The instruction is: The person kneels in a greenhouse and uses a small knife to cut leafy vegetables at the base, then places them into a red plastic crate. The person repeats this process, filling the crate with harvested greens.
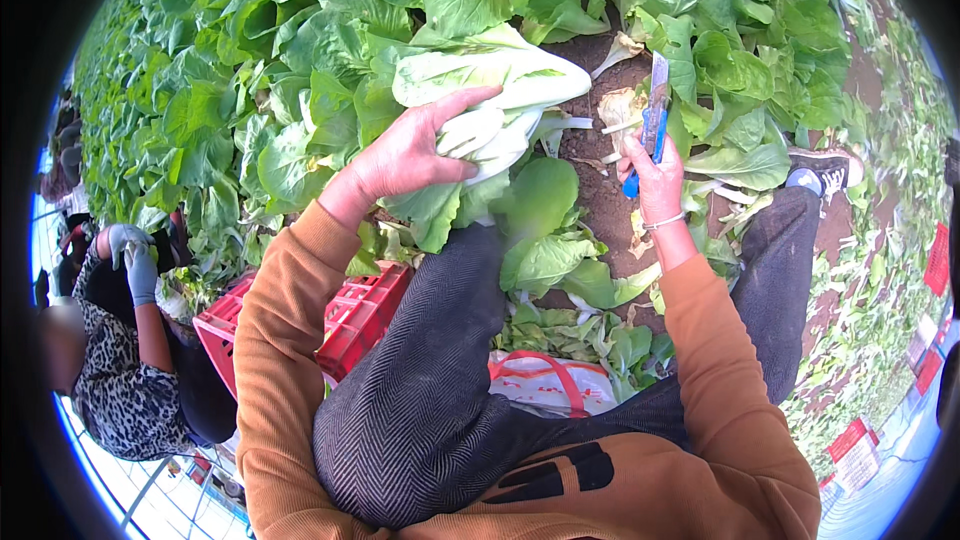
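Observation:
My left hand (420, 146) grips leafy green heads with pale white stems (532, 82), held above my left knee. Their stem ends point to the right. In my right hand (656, 172) is a blue utility knife (654, 120) with its blade out and pointing away from me. The blade stands apart from the held greens. Between the hands lies bare brown soil (600, 210) with wilted yellow leaves (621, 109) on it. Loose green leaves (559, 262) lie just below the held greens.
Dense rows of leafy greens (225, 52) grow ahead and to the left. A red plastic crate (367, 307) stands beside my left leg. A white bag with red handles (547, 382) lies between my legs. At left sits a gloved person (127, 360). More red crates (855, 450) stand far right.

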The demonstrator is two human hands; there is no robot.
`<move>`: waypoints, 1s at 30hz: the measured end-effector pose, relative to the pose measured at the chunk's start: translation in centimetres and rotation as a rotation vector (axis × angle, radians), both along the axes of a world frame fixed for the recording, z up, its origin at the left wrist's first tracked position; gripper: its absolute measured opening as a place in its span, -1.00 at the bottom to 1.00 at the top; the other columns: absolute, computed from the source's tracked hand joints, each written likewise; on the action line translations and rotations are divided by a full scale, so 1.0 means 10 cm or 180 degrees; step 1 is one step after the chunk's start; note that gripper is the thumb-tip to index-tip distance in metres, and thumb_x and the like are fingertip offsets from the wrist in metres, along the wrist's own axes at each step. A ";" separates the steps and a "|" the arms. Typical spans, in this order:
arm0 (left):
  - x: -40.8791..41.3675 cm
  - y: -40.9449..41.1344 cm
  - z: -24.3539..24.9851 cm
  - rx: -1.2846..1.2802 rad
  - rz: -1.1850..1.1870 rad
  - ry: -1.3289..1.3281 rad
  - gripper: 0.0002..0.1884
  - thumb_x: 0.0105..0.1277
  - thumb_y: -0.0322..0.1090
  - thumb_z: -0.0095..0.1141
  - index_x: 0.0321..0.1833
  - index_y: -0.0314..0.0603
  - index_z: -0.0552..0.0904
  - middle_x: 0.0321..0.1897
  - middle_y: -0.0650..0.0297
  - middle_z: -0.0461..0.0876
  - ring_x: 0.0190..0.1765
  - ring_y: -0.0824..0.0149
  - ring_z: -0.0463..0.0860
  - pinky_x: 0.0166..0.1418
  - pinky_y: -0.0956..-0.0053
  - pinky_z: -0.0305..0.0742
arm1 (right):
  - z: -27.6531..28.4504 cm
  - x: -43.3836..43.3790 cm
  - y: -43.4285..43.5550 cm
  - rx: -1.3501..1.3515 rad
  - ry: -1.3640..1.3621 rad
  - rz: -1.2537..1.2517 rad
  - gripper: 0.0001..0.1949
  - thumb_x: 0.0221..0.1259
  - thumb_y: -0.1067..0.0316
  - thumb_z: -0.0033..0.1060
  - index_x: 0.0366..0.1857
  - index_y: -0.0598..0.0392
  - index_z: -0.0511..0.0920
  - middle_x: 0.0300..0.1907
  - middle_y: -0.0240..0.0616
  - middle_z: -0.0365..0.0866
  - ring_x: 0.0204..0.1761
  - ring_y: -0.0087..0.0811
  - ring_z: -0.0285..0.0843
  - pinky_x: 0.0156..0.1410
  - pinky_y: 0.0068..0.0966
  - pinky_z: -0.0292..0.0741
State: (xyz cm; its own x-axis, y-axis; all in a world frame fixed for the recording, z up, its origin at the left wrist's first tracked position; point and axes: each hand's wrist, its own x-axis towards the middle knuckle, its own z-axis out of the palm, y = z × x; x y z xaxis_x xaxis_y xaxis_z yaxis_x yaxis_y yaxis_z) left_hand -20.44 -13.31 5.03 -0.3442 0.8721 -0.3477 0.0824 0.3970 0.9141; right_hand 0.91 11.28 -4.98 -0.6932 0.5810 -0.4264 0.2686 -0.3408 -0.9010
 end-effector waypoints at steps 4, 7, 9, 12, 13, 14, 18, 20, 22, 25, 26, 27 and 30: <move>0.08 0.10 0.34 0.0177 0.0050 -0.1062 -0.11 -0.04 -0.53 0.38 0.48 -0.13 0.37 0.24 0.29 0.54 0.22 0.39 0.50 0.38 0.45 0.34 | 0.64 -0.27 0.01 -0.0698 0.1253 0.0495 -0.41 0.26 0.25 0.39 0.34 0.15 0.40 0.06 -0.25 0.61 -0.16 -0.47 0.68 -0.41 -0.66 0.55; 0.25 0.12 0.57 0.0253 0.0045 -0.1363 -0.06 -0.08 -0.52 0.39 0.51 -0.18 0.32 0.23 0.31 0.54 0.22 0.41 0.49 0.40 0.48 0.30 | 1.08 -0.37 -0.01 -0.1074 0.1214 0.0716 -0.49 0.23 0.35 0.39 0.27 0.14 0.45 -0.24 -0.34 0.65 -0.50 -0.58 0.56 -0.42 -0.68 0.52; 0.38 0.11 0.75 0.0292 0.0189 -0.1433 0.01 -0.13 -0.50 0.39 0.54 -0.22 0.26 0.22 0.31 0.55 0.23 0.41 0.49 0.42 0.49 0.26 | 1.33 -0.34 -0.03 -0.0650 0.1094 0.0346 -0.53 0.16 0.38 0.46 0.17 0.15 0.53 -0.31 -0.40 0.63 -0.53 -0.63 0.52 -0.43 -0.71 0.49; 0.50 0.07 1.11 0.0680 0.0240 -0.1278 0.04 -0.15 -0.47 0.37 0.54 -0.25 0.23 0.24 0.27 0.54 0.23 0.39 0.51 0.43 0.48 0.26 | 1.75 -0.15 0.07 0.0482 0.1139 -0.0283 -0.55 0.12 0.36 0.52 0.10 0.16 0.58 -0.36 -0.48 0.63 -0.51 -0.70 0.49 -0.45 -0.72 0.44; 0.54 0.05 1.26 0.0746 0.0235 -0.1319 0.04 -0.16 -0.46 0.38 0.54 -0.26 0.24 0.25 0.26 0.54 0.23 0.38 0.51 0.43 0.47 0.26 | 1.92 -0.03 0.15 0.0903 0.1509 -0.0434 -0.56 0.11 0.34 0.54 0.08 0.16 0.59 -0.35 -0.49 0.64 -0.47 -0.73 0.49 -0.42 -0.73 0.44; 0.57 0.02 1.43 0.0708 0.0231 -0.1434 0.04 -0.19 -0.41 0.40 0.52 -0.29 0.27 0.26 0.19 0.55 0.26 0.33 0.52 0.45 0.45 0.26 | 2.10 0.11 0.23 0.1016 0.1420 -0.0510 -0.58 0.10 0.33 0.55 0.05 0.16 0.61 -0.34 -0.49 0.65 -0.46 -0.74 0.48 -0.40 -0.73 0.43; 0.77 0.04 2.12 0.0922 0.0034 -0.1523 -0.11 -0.10 -0.43 0.37 0.43 -0.39 0.36 0.22 0.12 0.59 0.22 0.27 0.59 0.41 0.39 0.37 | 2.77 0.64 0.36 0.0877 0.0982 0.0032 -0.59 0.10 0.32 0.52 0.02 0.21 0.62 -0.18 -0.39 0.68 -0.21 -0.63 0.59 -0.08 -0.68 0.52; 0.89 0.13 2.41 0.0895 -0.0273 -0.1556 -0.12 -0.10 -0.43 0.36 0.42 -0.40 0.37 0.20 0.11 0.60 0.20 0.27 0.61 0.40 0.38 0.40 | 3.02 0.83 0.23 0.0625 0.1287 0.0825 -0.47 0.06 0.22 0.52 0.11 0.22 0.58 -0.18 -0.40 0.68 -0.16 -0.60 0.58 0.08 -0.64 0.47; 1.08 0.22 2.61 0.0751 -0.0459 -0.1513 -0.14 -0.09 -0.45 0.36 0.41 -0.40 0.38 0.19 0.09 0.61 0.18 0.26 0.62 0.39 0.35 0.42 | 3.20 0.94 0.05 0.0118 0.1487 0.1312 -0.35 0.02 0.16 0.51 0.22 0.23 0.51 -0.14 -0.38 0.67 -0.12 -0.57 0.59 0.13 -0.62 0.47; 1.42 0.34 2.71 0.0555 -0.0689 -0.1329 -0.18 -0.03 -0.45 0.38 0.40 -0.37 0.40 0.15 0.12 0.63 0.15 0.27 0.63 0.34 0.35 0.46 | 3.35 1.10 -0.22 -0.0328 0.1951 0.1539 -0.27 0.01 0.07 0.46 0.29 0.24 0.46 0.00 -0.24 0.63 0.02 -0.42 0.60 0.24 -0.52 0.47; 1.52 0.34 2.71 0.0687 -0.0707 -0.1222 -0.27 0.02 -0.47 0.37 0.35 -0.34 0.45 0.11 0.15 0.65 0.11 0.29 0.64 0.29 0.36 0.49 | 3.40 1.18 -0.24 -0.0320 0.1895 0.1449 -0.29 0.01 0.08 0.47 0.26 0.24 0.48 -0.01 -0.25 0.63 0.01 -0.43 0.60 0.23 -0.50 0.49; 1.61 0.32 2.72 0.0543 -0.0476 -0.1105 -0.28 0.02 -0.46 0.36 0.34 -0.34 0.46 0.11 0.15 0.65 0.12 0.29 0.64 0.30 0.36 0.48 | 3.42 1.27 -0.25 -0.0337 0.1944 0.1422 -0.32 0.00 0.09 0.48 0.22 0.24 0.50 -0.03 -0.25 0.63 0.00 -0.43 0.60 0.22 -0.48 0.50; 1.80 0.26 2.71 0.0436 0.0023 -0.0837 -0.39 0.09 -0.44 0.30 0.28 -0.35 0.51 0.11 0.13 0.66 0.12 0.27 0.66 0.31 0.35 0.49 | 3.44 1.50 -0.23 -0.0148 0.1698 0.1095 -0.37 0.01 0.13 0.50 0.16 0.24 0.52 -0.05 -0.28 0.64 -0.01 -0.46 0.61 0.20 -0.48 0.52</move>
